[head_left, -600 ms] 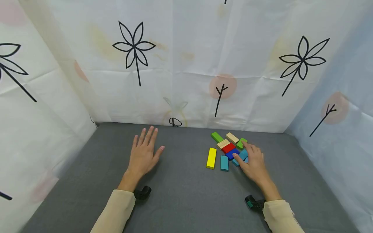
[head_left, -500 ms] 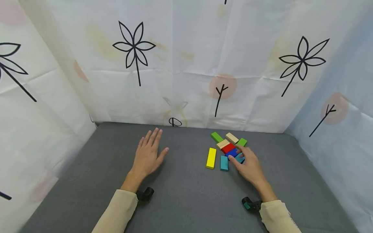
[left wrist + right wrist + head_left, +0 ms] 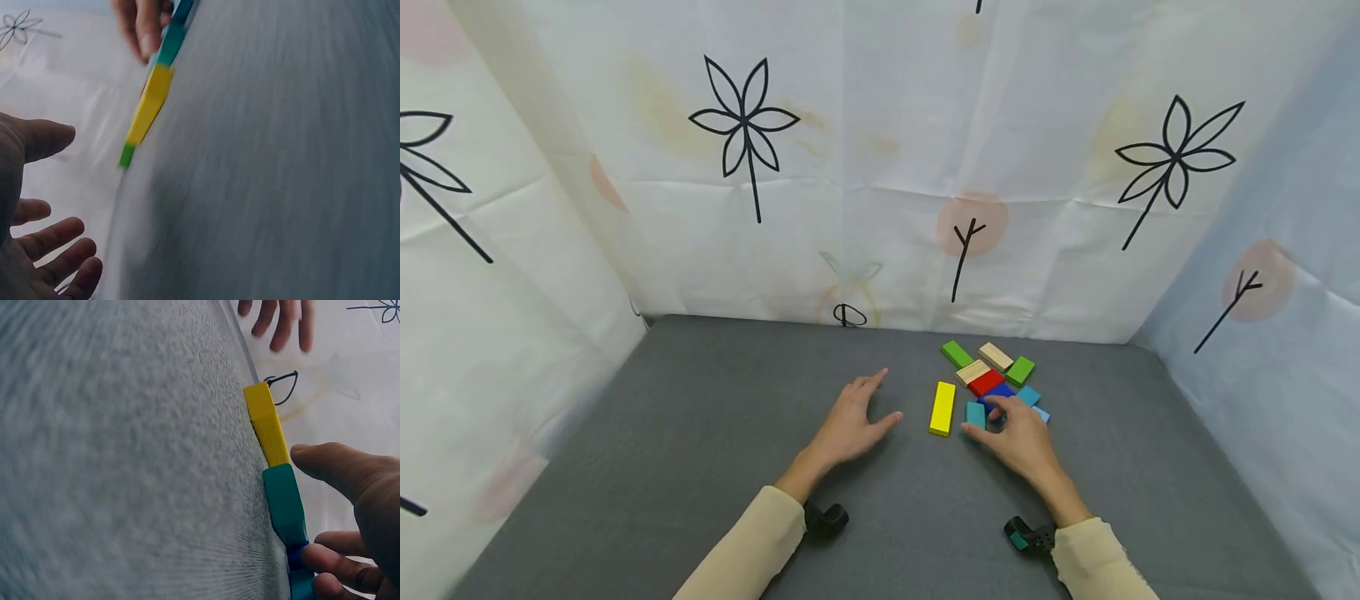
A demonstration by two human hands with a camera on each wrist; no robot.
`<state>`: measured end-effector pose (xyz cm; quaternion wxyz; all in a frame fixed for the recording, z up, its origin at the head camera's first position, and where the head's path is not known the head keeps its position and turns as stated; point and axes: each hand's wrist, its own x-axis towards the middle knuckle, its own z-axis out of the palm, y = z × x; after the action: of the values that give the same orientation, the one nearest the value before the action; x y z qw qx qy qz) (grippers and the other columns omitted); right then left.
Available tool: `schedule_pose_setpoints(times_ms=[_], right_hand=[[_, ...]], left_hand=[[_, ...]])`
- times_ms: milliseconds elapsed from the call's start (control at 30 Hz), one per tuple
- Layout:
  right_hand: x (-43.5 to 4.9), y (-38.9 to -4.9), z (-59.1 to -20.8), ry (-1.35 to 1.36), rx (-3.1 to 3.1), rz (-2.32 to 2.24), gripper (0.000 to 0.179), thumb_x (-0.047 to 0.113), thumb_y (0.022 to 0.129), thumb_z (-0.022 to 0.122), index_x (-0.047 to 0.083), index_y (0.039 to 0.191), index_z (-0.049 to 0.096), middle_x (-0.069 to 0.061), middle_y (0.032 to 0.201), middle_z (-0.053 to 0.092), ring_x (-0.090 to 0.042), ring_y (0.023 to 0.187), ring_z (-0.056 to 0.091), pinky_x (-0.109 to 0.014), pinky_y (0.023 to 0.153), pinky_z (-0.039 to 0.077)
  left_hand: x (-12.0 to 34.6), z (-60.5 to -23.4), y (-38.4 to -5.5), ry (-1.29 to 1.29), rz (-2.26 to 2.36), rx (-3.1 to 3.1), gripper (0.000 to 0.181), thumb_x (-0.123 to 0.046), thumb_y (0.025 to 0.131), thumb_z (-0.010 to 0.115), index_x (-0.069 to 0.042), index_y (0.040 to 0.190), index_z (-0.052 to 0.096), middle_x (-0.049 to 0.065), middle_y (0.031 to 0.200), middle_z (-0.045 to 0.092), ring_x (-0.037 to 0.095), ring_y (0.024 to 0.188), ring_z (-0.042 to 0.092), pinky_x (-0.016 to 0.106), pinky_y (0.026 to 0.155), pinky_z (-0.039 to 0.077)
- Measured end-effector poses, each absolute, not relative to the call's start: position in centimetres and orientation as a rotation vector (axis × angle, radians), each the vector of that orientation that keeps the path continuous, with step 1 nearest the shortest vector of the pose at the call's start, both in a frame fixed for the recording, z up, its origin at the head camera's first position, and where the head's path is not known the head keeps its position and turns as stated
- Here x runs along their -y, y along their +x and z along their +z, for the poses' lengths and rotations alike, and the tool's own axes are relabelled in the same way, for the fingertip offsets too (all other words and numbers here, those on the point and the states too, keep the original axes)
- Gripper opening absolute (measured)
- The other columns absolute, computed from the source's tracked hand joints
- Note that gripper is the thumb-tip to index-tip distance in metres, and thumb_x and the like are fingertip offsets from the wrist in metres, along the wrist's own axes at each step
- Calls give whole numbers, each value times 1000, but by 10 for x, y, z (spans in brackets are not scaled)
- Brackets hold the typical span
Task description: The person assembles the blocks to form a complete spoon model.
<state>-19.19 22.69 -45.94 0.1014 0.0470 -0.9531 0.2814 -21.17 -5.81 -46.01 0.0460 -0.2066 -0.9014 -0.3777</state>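
Note:
My right hand (image 3: 1021, 437) hovers over the near side of a group of flat wooden blocks, thumb and fingers spread apart around a teal block (image 3: 975, 413). In the right wrist view, a gap shows between the thumb (image 3: 331, 465) and the fingers beside that teal block (image 3: 285, 500); I see no grip on it. A yellow block (image 3: 942, 408) lies just left of the teal one. Left of the yellow block, my left hand (image 3: 850, 427) is held above the table with fingers extended, holding nothing. The right hand partly covers a dark blue block (image 3: 996, 393).
Behind lie a red block (image 3: 987, 382), natural wood blocks (image 3: 996, 357) and two green blocks (image 3: 1020, 371). Further blue blocks (image 3: 1028, 397) lie right of the hand. The grey table (image 3: 700, 433) meets a white patterned cloth (image 3: 880, 167) at the back and sides.
My left hand has moved right, closer to the yellow block. The right hand has shifted left and nearer, from the blue blocks at the right to the teal one. The blocks look unmoved.

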Motion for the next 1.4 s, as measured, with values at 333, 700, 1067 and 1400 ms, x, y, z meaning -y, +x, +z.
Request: schedule_pose_setpoints(times_ms=[333,700,1067,1400], right_hand=[[-228,-191,-461,229,2869,774,76,46,75,90,-2,129,66,-6,92,58,-24,85,51,-40,74,43],[-232,-192,-461,287,2879,780,72,46,74,90,1,127,68,-5,92,57,-22,83,50,-37,70,41],[-233,-193,-457,360,2891,807,54,19,78,84,-1,126,67,-4,95,58,-21,83,49,-38,74,37],[-232,-191,-458,364,2878,793,44,23,84,84,-1,118,72,-9,99,64,-21,84,53,-43,74,34]], left_hand=[[6,-471,-226,-684,-1251,2886,89,-48,82,84,-13,155,45,8,140,57,29,127,47,54,109,34],[-10,-472,-244,-680,-1034,3000,96,-58,70,89,-19,150,52,6,139,54,26,118,43,45,93,32],[-10,-475,-244,-650,-1104,2967,64,-36,82,83,-19,141,63,6,133,55,26,116,45,45,91,33],[-19,-479,-243,-533,-1047,2894,47,-39,88,80,-16,128,73,1,112,63,19,99,52,36,79,34]])
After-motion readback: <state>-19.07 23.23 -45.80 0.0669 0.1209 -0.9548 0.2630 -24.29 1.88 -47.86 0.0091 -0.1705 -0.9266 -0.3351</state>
